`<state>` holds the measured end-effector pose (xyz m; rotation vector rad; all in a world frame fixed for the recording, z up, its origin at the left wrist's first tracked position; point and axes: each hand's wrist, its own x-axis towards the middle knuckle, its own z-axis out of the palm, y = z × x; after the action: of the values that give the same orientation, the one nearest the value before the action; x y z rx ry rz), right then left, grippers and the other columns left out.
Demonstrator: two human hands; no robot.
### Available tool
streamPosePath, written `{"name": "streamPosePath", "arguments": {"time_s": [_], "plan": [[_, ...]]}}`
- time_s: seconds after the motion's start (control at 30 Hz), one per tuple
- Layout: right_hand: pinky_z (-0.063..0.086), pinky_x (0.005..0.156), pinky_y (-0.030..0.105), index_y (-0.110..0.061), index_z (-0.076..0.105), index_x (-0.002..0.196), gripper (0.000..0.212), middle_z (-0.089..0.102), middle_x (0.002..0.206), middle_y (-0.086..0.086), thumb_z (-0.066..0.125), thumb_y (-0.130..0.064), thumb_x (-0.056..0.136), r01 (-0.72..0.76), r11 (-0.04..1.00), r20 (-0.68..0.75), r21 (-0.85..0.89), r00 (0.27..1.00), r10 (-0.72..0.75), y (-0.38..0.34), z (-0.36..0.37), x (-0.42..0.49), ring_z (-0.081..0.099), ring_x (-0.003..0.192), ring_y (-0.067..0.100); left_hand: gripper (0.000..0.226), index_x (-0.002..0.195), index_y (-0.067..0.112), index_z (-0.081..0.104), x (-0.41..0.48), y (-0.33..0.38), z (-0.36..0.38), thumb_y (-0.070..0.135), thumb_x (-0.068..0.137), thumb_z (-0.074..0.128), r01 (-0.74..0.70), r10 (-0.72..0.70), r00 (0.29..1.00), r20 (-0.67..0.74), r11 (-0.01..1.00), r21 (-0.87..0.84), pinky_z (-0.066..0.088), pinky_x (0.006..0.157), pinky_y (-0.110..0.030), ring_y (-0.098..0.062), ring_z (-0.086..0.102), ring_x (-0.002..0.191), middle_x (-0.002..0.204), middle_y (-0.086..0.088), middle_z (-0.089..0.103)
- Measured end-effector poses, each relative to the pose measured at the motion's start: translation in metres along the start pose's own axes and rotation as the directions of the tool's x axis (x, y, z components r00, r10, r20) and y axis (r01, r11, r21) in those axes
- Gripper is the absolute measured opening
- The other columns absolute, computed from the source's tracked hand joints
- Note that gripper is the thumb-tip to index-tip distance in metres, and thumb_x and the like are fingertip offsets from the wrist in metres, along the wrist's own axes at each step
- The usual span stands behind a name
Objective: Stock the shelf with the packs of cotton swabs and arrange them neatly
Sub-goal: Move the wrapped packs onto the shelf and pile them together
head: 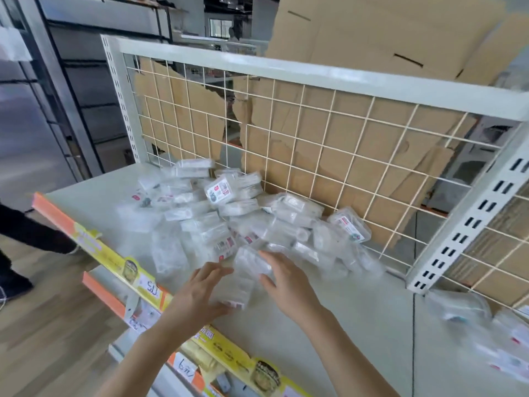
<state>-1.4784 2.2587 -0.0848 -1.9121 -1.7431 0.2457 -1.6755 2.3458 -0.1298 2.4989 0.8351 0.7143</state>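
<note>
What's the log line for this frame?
left hand: flat against front packs | right hand: on same packs, grip blurred | pile: unsorted heap on shelf
</note>
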Motion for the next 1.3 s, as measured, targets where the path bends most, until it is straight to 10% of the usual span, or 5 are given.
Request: {"name": "streamPosePath", "arguments": {"time_s": [0.47, 0.63, 1.03, 1.3], "plan": [[0.047, 0.085, 0.032, -0.024, 0.049, 0.134, 0.046, 0.054, 0.118, -0.006, 0.060, -0.022, 0.090, -0.130, 0.991, -0.141, 0.030, 0.981, 0.133, 0.014, -0.042, -0.066, 0.062, 0.088, 0.019, 0.080, 0.110, 0.073, 0.032, -0.010, 0.004, -0.010, 0.033, 0.065, 0.084, 0.047, -0.053, 0.996, -0.069, 0.994, -0.095, 0.039, 0.066, -0.007, 0.010, 0.047, 0.095, 0.116, 0.034, 0.041], [0.053, 0.079, 0.031, -0.026, 0.054, 0.130, 0.044, 0.053, 0.101, -0.014, 0.064, -0.019, 0.088, -0.226, 0.969, -0.256, 0.100, 0.935, 0.245, 0.040, -0.072, -0.128, 0.057, 0.083, 0.002, 0.062, 0.107, 0.072, 0.037, 0.005, 0.038, -0.003, 0.070, 0.056, 0.072, 0.019, -0.028, 0.998, -0.052, 0.987, -0.158, 0.038, 0.073, -0.013, 0.006, 0.047, 0.095, 0.113, 0.033, 0.043], [0.048, 0.066, 0.006, -0.045, 0.052, 0.112, 0.051, 0.053, 0.105, -0.023, 0.069, -0.007, 0.081, -0.480, 0.846, -0.580, 0.230, 0.631, 0.516, 0.100, -0.151, -0.316, 0.056, 0.090, 0.000, 0.054, 0.109, 0.055, 0.044, 0.037, 0.185, 0.095, 0.072, 0.058, 0.056, -0.167, 0.238, 0.950, 0.204, 0.935, -0.312, 0.034, 0.076, 0.000, 0.012, 0.046, 0.100, 0.108, 0.028, 0.047], [0.047, 0.061, 0.005, -0.019, 0.063, 0.119, 0.047, 0.060, 0.092, -0.006, 0.072, 0.000, 0.077, -0.627, 0.744, -0.646, 0.230, 0.473, 0.599, 0.132, -0.182, -0.417, 0.055, 0.085, -0.001, 0.073, 0.130, 0.041, 0.037, 0.031, 0.268, 0.174, 0.068, 0.064, 0.048, -0.134, 0.293, 0.856, 0.427, 0.921, -0.366, 0.031, 0.088, -0.011, 0.006, 0.037, 0.111, 0.121, 0.022, 0.040]]}}
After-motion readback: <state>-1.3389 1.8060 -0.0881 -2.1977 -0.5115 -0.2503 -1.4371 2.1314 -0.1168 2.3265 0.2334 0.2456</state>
